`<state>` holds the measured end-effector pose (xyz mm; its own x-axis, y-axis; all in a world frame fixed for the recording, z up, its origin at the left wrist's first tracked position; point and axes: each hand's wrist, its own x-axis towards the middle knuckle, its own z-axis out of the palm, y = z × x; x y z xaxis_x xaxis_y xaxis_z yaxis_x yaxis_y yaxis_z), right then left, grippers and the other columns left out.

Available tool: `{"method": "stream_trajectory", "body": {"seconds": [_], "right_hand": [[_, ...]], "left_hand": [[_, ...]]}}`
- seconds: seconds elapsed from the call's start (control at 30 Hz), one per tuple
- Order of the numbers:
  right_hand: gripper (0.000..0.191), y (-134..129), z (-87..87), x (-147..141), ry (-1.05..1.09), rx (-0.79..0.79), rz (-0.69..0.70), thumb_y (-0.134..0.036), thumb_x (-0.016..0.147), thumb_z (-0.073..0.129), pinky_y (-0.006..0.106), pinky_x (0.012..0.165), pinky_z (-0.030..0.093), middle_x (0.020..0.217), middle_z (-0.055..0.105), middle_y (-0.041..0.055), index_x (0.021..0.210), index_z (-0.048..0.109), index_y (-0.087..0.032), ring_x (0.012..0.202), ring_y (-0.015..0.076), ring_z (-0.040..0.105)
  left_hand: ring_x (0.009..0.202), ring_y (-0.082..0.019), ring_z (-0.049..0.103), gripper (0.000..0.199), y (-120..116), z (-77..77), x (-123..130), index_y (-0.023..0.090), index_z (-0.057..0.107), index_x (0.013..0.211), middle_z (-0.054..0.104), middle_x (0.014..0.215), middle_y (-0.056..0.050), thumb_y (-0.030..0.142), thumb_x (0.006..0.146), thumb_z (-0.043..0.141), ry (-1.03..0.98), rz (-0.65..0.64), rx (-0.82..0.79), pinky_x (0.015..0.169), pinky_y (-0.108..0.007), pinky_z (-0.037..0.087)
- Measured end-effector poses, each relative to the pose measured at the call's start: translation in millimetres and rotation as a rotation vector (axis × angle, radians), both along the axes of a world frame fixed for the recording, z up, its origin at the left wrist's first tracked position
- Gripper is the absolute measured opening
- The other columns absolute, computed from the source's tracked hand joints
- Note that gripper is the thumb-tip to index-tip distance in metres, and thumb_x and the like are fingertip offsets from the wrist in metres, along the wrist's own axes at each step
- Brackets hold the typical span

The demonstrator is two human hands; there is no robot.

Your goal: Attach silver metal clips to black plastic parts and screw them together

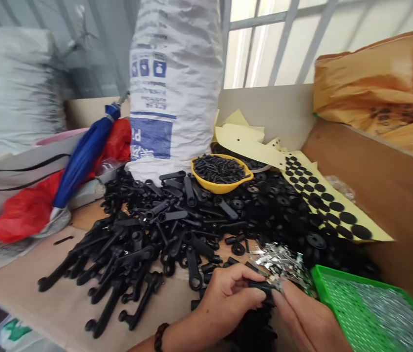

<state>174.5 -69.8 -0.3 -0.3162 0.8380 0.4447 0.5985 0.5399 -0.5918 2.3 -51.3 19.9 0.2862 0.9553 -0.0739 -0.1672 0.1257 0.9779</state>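
Observation:
My left hand point(223, 300), with a dark bead bracelet on its wrist, is closed around a short black plastic rod point(261, 285) between thumb and fingers. At the rod's right end my right hand point(305, 315) is closed in a pinch on a small shiny metal strip point(277, 283). Whether the strip sits in the rod or only touches it, I cannot tell. Just behind the hands lies a heap of thin metal strips point(277, 261). Several black plastic cylinders point(209, 267) lie to the left of the fingers, and more black parts point(253, 327) are partly hidden below the hands.
Black lever-like parts point(136, 244) spread across the left and middle. A yellow basket point(217, 187) holds small black pieces. Black discs point(275, 195) and a yellow sticker sheet point(369, 230) lie right. A green tray point(341, 313) holds metal pins. Behind stand a white sack point(177, 88) and blue umbrella point(83, 154).

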Motion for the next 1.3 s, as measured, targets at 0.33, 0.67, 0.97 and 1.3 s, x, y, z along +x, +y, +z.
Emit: {"method": "stream_trajectory", "body": {"seconds": [0.33, 0.67, 0.97, 1.3], "right_hand": [[0.028, -3, 29.4, -19, 0.124, -0.094, -0.051, -0.022, 0.098, 0.027, 0.023, 0.052, 0.04, 0.064, 0.054, -0.0022, 0.075, 0.042, -0.023, 0.056, 0.0123, 0.053], [0.025, 2, 17.6, -15, -0.077, 0.225, 0.022, -0.012, 0.093, 0.027, 0.028, 0.057, 0.037, 0.067, 0.053, 0.0028, 0.074, 0.041, -0.021, 0.061, 0.0154, 0.048], [0.027, -4, 19.0, -16, 0.071, -0.011, -0.038, -0.018, 0.096, 0.027, 0.023, 0.051, 0.037, 0.061, 0.05, -0.0022, 0.071, 0.037, -0.023, 0.052, 0.0113, 0.048], [0.031, 11, 29.2, -14, 0.169, -0.213, -0.062, -0.032, 0.098, 0.027, 0.025, 0.056, 0.045, 0.067, 0.059, -0.0009, 0.075, 0.046, -0.026, 0.059, 0.0148, 0.056]], "left_hand": [[0.079, -0.019, 0.066, 0.015, 7, 6.7, -9, 0.022, 0.072, 0.089, 0.073, 0.086, -0.004, 0.015, 0.078, 0.064, 0.307, -0.013, 0.506, 0.072, -0.024, 0.048], [0.048, -0.012, 0.055, 0.03, 8, 6.9, -8, 0.016, 0.068, 0.083, 0.062, 0.054, 0.0, 0.041, 0.068, 0.075, 0.059, -0.13, -0.11, 0.05, -0.02, 0.044], [0.061, -0.016, 0.06, 0.014, 3, 8.3, -7, 0.019, 0.071, 0.085, 0.07, 0.073, -0.004, 0.029, 0.081, 0.062, 0.381, -0.105, 0.326, 0.057, -0.022, 0.043], [0.068, -0.015, 0.056, 0.015, 35, 9.0, -5, 0.017, 0.072, 0.087, 0.068, 0.079, -0.003, 0.02, 0.075, 0.064, 0.416, -0.161, 0.324, 0.063, -0.022, 0.04]]}}
